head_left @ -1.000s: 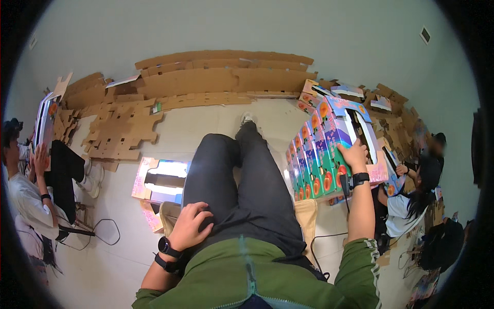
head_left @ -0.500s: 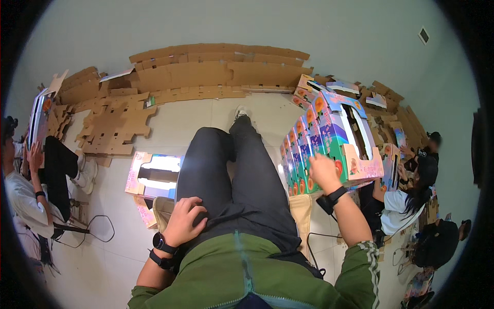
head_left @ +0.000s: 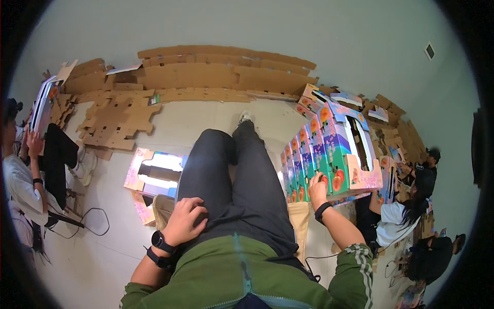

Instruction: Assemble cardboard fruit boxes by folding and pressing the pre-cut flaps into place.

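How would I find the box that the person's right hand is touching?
Start at the person's dark trouser legs stretched along the floor, then look to their right side, where a row of colourful printed boxes stands packed together. The right hand rests on the nearest box. It is the biggest in view, with a long window cut in its top and a pink flap.

Row of colourful printed cardboard boxes (head_left: 321, 154) blocks beyond right-hand fingers (head_left: 320, 180); bare floor (head_left: 170, 126) open left of left-hand fingers (head_left: 198, 208).
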Demonstrator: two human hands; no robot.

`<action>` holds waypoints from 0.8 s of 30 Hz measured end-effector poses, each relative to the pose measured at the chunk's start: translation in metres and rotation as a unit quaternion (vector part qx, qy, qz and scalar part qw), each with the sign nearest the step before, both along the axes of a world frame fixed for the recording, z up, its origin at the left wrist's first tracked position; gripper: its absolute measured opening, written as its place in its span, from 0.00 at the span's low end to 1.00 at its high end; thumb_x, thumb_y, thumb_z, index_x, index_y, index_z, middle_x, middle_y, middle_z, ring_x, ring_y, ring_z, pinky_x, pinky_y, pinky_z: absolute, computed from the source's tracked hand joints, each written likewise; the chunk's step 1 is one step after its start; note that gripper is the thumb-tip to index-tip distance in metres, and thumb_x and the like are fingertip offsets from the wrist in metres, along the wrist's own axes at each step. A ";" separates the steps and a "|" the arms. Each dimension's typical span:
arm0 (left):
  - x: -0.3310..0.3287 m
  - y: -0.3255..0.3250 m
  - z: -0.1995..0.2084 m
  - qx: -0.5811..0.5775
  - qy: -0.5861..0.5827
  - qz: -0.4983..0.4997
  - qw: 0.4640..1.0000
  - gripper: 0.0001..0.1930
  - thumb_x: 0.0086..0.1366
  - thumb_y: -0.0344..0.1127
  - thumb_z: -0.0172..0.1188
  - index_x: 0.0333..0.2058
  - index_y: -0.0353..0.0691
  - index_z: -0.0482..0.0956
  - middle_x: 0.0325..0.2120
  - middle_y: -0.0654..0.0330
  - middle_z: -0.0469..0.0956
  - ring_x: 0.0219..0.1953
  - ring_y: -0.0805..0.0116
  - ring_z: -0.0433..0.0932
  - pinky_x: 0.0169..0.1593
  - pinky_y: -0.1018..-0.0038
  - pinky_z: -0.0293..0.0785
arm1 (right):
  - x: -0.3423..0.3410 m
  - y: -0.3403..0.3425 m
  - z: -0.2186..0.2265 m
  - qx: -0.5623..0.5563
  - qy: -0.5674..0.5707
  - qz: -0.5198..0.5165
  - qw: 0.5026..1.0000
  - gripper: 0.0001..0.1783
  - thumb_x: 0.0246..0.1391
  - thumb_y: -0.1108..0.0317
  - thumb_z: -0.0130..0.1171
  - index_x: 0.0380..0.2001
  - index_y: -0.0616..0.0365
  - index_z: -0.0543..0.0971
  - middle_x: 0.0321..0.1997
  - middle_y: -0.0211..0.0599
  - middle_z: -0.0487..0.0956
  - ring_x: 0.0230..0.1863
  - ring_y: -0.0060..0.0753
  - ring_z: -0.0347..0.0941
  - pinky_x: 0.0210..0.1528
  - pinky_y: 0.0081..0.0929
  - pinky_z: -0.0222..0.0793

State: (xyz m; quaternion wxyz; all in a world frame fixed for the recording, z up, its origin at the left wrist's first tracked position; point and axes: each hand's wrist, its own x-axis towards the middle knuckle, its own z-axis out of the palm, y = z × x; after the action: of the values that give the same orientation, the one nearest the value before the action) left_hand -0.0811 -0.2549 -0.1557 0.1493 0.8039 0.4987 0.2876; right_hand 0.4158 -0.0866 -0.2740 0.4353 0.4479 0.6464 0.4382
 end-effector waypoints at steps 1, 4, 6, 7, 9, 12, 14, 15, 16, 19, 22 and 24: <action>-0.001 0.000 0.000 0.004 0.000 -0.004 1.000 0.14 0.56 0.32 0.69 0.41 0.40 0.78 0.51 0.51 0.74 0.54 0.49 0.72 0.59 0.58 0.69 | -0.003 0.002 -0.003 0.002 0.028 -0.058 0.998 0.23 0.68 0.61 0.49 0.64 0.53 0.72 0.66 0.52 0.69 0.36 0.31 0.77 0.17 0.24 0.63; -0.002 -0.001 0.000 0.011 0.000 -0.006 1.000 0.14 0.57 0.32 0.69 0.41 0.41 0.78 0.50 0.51 0.74 0.54 0.49 0.72 0.59 0.58 0.69 | -0.007 0.012 -0.009 0.007 0.047 -0.135 0.990 0.25 0.67 0.59 0.50 0.66 0.52 0.71 0.66 0.51 0.68 0.28 0.29 0.76 0.15 0.24 0.61; -0.001 -0.001 0.000 0.012 0.000 -0.006 1.000 0.14 0.57 0.32 0.69 0.41 0.41 0.78 0.50 0.51 0.74 0.54 0.49 0.72 0.59 0.58 0.69 | -0.006 0.014 -0.011 0.013 0.039 -0.173 0.984 0.29 0.66 0.55 0.51 0.68 0.51 0.68 0.67 0.50 0.66 0.29 0.28 0.77 0.19 0.25 0.66; -0.001 -0.001 0.001 0.010 -0.002 -0.005 1.000 0.14 0.57 0.32 0.69 0.41 0.41 0.78 0.50 0.51 0.74 0.54 0.49 0.72 0.59 0.59 0.69 | -0.004 0.014 -0.012 0.010 0.044 -0.166 0.985 0.29 0.66 0.55 0.51 0.68 0.51 0.68 0.67 0.50 0.66 0.29 0.28 0.77 0.19 0.25 0.66; 0.000 0.000 0.001 0.007 -0.006 -0.005 1.000 0.14 0.57 0.32 0.69 0.41 0.41 0.78 0.50 0.51 0.74 0.54 0.49 0.72 0.59 0.59 0.69 | 0.002 0.010 -0.012 0.025 0.051 -0.113 0.992 0.28 0.66 0.55 0.52 0.66 0.49 0.69 0.67 0.50 0.66 0.40 0.33 0.78 0.28 0.25 0.71; 0.000 0.002 0.001 0.000 -0.012 -0.002 1.000 0.14 0.57 0.32 0.69 0.41 0.41 0.78 0.50 0.52 0.73 0.54 0.50 0.72 0.58 0.59 0.69 | 0.008 0.001 -0.010 0.048 0.134 -0.094 0.985 0.26 0.66 0.57 0.52 0.65 0.47 0.69 0.66 0.51 0.67 0.52 0.37 0.74 0.39 0.25 0.73; 0.001 0.003 0.001 -0.016 -0.011 0.000 1.000 0.14 0.57 0.32 0.69 0.41 0.41 0.78 0.50 0.52 0.73 0.53 0.50 0.72 0.58 0.59 0.69 | 0.010 -0.004 -0.007 0.044 0.150 -0.062 0.986 0.25 0.66 0.58 0.52 0.64 0.47 0.70 0.66 0.51 0.68 0.56 0.38 0.72 0.41 0.25 0.73; 0.002 0.003 0.001 -0.007 -0.017 -0.001 1.000 0.14 0.57 0.32 0.69 0.41 0.41 0.78 0.50 0.52 0.73 0.53 0.50 0.72 0.58 0.59 0.69 | 0.010 -0.005 -0.005 0.049 0.149 -0.059 0.986 0.24 0.66 0.60 0.52 0.64 0.47 0.70 0.66 0.50 0.68 0.59 0.40 0.70 0.43 0.25 0.73; 0.002 0.003 0.002 -0.005 -0.018 0.000 1.000 0.13 0.57 0.32 0.69 0.41 0.41 0.79 0.50 0.52 0.73 0.53 0.50 0.72 0.58 0.59 0.69 | 0.011 -0.006 -0.003 0.043 0.161 -0.050 0.985 0.24 0.66 0.60 0.52 0.64 0.47 0.70 0.66 0.50 0.68 0.59 0.40 0.70 0.43 0.25 0.73; 0.003 0.002 0.002 -0.001 -0.021 0.000 1.000 0.13 0.57 0.32 0.69 0.41 0.41 0.79 0.50 0.52 0.73 0.53 0.50 0.72 0.58 0.59 0.69 | 0.012 -0.009 0.004 0.033 0.174 -0.024 0.984 0.23 0.66 0.60 0.51 0.63 0.47 0.71 0.66 0.50 0.68 0.60 0.40 0.69 0.47 0.26 0.72; 0.003 0.001 0.001 0.001 -0.025 0.001 1.000 0.13 0.57 0.32 0.69 0.40 0.41 0.79 0.49 0.52 0.73 0.53 0.50 0.72 0.58 0.59 0.69 | 0.012 -0.013 0.009 0.029 0.176 -0.007 0.984 0.21 0.66 0.60 0.51 0.61 0.46 0.72 0.66 0.50 0.69 0.60 0.40 0.69 0.52 0.29 0.70; 0.003 0.001 0.001 0.001 -0.027 0.002 1.000 0.13 0.57 0.32 0.69 0.40 0.41 0.79 0.49 0.52 0.73 0.53 0.50 0.72 0.58 0.59 0.69 | 0.012 -0.014 0.013 0.029 0.164 -0.007 0.986 0.21 0.65 0.60 0.51 0.60 0.47 0.73 0.65 0.50 0.70 0.58 0.38 0.70 0.55 0.31 0.67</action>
State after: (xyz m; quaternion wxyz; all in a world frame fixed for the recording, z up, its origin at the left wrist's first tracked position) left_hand -0.0777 -0.2535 -0.1549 0.1613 0.7948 0.4959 0.3104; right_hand 0.4281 -0.1004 -0.2615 0.3134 0.5302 0.6929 0.3748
